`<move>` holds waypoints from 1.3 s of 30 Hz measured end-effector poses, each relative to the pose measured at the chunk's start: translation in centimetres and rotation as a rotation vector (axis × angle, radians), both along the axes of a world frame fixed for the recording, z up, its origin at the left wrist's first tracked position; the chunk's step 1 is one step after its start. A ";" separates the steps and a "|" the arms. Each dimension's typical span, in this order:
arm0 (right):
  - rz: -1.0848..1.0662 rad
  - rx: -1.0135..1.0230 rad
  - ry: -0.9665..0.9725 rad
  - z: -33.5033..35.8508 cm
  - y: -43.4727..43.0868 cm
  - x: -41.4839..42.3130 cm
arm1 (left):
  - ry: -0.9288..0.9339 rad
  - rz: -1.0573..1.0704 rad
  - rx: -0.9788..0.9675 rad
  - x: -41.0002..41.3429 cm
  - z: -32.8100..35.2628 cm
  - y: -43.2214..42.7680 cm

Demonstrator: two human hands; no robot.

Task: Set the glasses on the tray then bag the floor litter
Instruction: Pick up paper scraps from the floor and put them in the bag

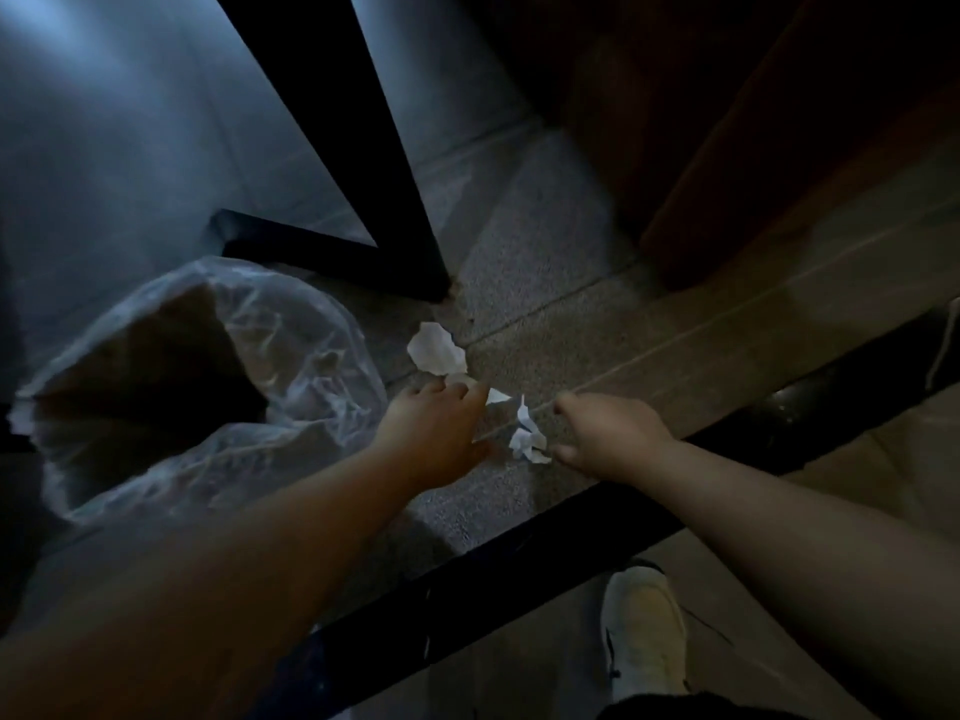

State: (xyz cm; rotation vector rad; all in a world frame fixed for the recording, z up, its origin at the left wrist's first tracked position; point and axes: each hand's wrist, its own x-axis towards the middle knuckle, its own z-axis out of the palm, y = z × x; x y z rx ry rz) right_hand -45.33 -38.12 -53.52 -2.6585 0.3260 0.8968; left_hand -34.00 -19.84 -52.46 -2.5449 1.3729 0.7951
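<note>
White paper scraps lie on the speckled floor under a table. My left hand is closed over a large torn paper piece that sticks out past its fingers. My right hand reaches down with finger and thumb apart around a small crumpled scrap; whether it grips the scrap is unclear. A clear plastic bag sits open on the floor to the left of my left hand. No glasses or tray are in view.
A black table leg slants down to the floor just behind the litter. A black crossbar runs diagonally under my forearms. My white shoe is at the bottom right. A brown wooden panel stands at the right.
</note>
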 end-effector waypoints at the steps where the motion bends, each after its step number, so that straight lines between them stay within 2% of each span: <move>1: 0.015 0.001 -0.004 -2.2 0.3 0.3 | 0.004 0.033 0.005 0.0 -2.0 -0.2; 6: 0.133 -0.013 -0.025 -8.9 1.7 1.1 | 0.002 0.108 0.059 0.5 -8.3 -0.4; 12: 0.313 -0.027 0.039 -11.4 1.6 1.2 | 0.013 0.096 -0.043 1.3 -12.2 0.7; 18: 0.161 0.032 -0.005 -10.8 -1.1 -0.2 | -0.014 0.087 -0.048 1.5 -14.3 -0.1; 25: 0.039 0.139 -0.178 -10.5 -2.5 -0.1 | -0.012 -0.005 -0.090 1.8 -14.0 -1.1; 30: -0.011 0.184 -0.215 -9.0 -2.5 3.8 | 0.058 0.213 -0.284 2.3 -13.0 0.3; 32: 0.046 0.185 -0.228 -8.5 -2.1 6.0 | 0.066 0.273 -0.354 1.9 -11.3 1.0; 36: 0.074 0.175 -0.204 -8.4 -0.5 10.2 | 0.070 0.386 -0.352 1.2 -8.9 2.4; 39: 0.192 0.171 -0.182 -9.0 1.2 12.6 | 0.122 0.441 -0.437 0.5 -8.3 3.5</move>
